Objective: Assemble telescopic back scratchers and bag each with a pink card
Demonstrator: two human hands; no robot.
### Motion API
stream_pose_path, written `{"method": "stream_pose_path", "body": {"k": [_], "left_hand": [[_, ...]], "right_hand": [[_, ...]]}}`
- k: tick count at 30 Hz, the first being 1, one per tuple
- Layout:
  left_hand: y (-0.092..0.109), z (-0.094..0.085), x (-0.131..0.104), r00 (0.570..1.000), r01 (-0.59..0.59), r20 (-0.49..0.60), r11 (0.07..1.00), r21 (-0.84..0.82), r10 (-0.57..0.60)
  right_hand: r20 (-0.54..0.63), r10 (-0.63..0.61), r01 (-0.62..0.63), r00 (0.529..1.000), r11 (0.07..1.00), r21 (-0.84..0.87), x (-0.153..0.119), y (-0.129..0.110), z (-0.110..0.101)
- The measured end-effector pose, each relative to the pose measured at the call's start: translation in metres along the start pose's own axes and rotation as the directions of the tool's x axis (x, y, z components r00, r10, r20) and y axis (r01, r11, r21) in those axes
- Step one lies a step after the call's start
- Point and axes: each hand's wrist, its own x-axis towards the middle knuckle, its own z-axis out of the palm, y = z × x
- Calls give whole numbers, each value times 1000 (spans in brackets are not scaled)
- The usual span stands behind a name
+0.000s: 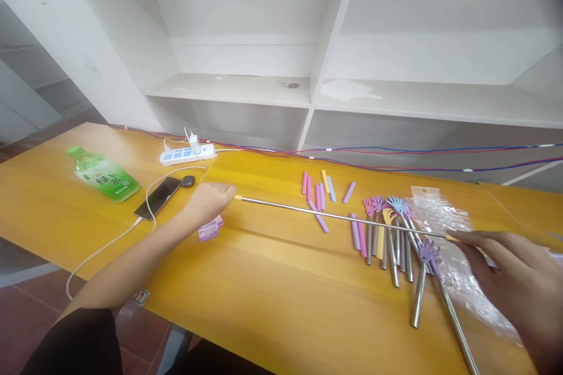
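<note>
A thin metal rod (pixel 316 211) stretches across the table, extended between my two hands. My left hand (pixel 211 200) is closed on its left end, where a small yellow tip shows. At the right end, my right hand (pixel 514 269) pinches another yellow part. Below and behind the rod's right half lie several metal tubes with hand-shaped heads in pink, yellow, blue and purple (pixel 427 252). Several short coloured sleeves, such as a purple one (pixel 349 192) and a pink one (pixel 305 182), lie near the middle. Small purple printed cards (pixel 209 231) rest below my left hand.
A green bottle (pixel 105 174) lies at the left, near a phone (pixel 159 198) with a white cable and a small black object (pixel 188 181). A white power strip (pixel 187 154) and coloured wires run along the back. Clear plastic bags (pixel 440 217) lie at the right.
</note>
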Motion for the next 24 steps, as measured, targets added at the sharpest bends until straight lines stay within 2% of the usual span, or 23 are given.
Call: {"method": "stream_pose_path", "body": {"k": [3, 7, 11, 14, 17, 22, 24], "left_hand": [[17, -10, 18, 994, 36, 101, 998, -56, -31], [49, -27, 44, 970, 50, 242, 988, -143, -14], [82, -33, 67, 966, 39, 260, 985, -169, 6], [93, -31, 78, 965, 43, 262, 983, -180, 6], [92, -28, 81, 966, 44, 258, 981, -190, 7], [85, -26, 78, 974, 35, 228, 979, -199, 12], [86, -26, 76, 985, 34, 171, 979, -203, 1]], "right_hand": [[7, -180, 180, 984, 983, 19, 30, -30, 11], [-46, -204, 208, 978, 973, 103, 64, -79, 37], [-5, -220, 216, 975, 954, 210, 94, -137, 57], [8, -263, 258, 965, 952, 166, 111, -169, 64], [20, -275, 269, 961, 951, 152, 117, -181, 70], [51, -305, 291, 951, 938, 186, 108, -178, 80], [39, -280, 269, 959, 946, 181, 106, -177, 81]]}}
